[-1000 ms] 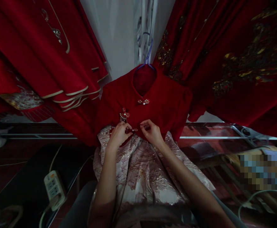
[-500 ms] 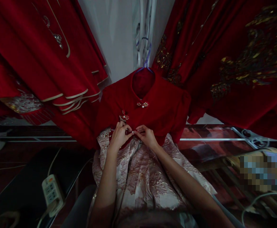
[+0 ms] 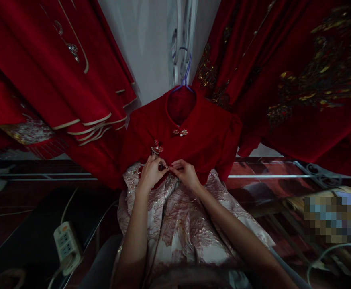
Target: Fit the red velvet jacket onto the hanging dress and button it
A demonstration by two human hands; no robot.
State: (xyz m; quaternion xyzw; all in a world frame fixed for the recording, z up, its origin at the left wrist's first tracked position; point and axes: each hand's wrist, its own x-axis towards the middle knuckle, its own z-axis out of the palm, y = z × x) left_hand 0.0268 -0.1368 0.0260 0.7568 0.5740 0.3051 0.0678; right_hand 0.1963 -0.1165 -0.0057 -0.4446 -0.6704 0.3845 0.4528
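Head view: I see my left hand [image 3: 150, 172] and right hand [image 3: 185, 173] pinching a small clasp [image 3: 168, 167] between them, at 6 o'clock on the red jacket [image 3: 205, 136].

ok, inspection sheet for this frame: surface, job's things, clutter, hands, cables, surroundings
Surface: dark glossy counter, reflective; much of it in shadow.
Job's things: red dress on a blue hanger, pale brocade skirt spreading toward the camera; pearl clasp at the collar, beaded clasp lower on the chest.
Clutter: nothing seen beyond a blurred patch at right.
Hands: left hand and right hand meet at a small fastening at the waist, fingertips pinching it; detail too dark to tell more.
Cables: white power strip with cord at lower left; white cable at lower right.
Surroundings: red embroidered garments hanging both sides, white wall behind.
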